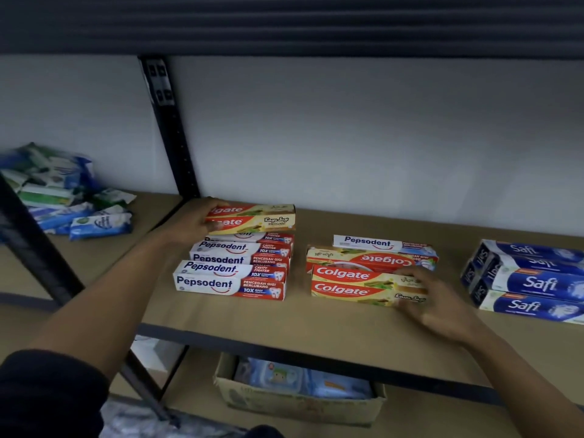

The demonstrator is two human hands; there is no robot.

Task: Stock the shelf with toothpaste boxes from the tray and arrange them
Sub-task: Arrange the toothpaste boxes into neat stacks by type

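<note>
Arranging: centre-left, the left hand [196, 221] grips a Colgate box [252, 218] atop the Pepsodent stack [234, 270] — it likely belongs with the centre-right Colgate boxes [354, 284], where the right hand [433, 298] rests, fingers relaxed.

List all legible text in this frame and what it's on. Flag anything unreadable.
"Colgate": front Colgate box; back-left Colgate box, partly hidden by the left hand.
"Kayu Sugi": back-left Colgate box.
"Pepsodent", "CAVITY FIGHTER", "10X", "PENCEGAH GIGI BERLUBANG": front Pepsodent box.
"Safi": blue boxes at right.
Too blurred: wrapped packs at left, cardboard box below, all small print.
</note>
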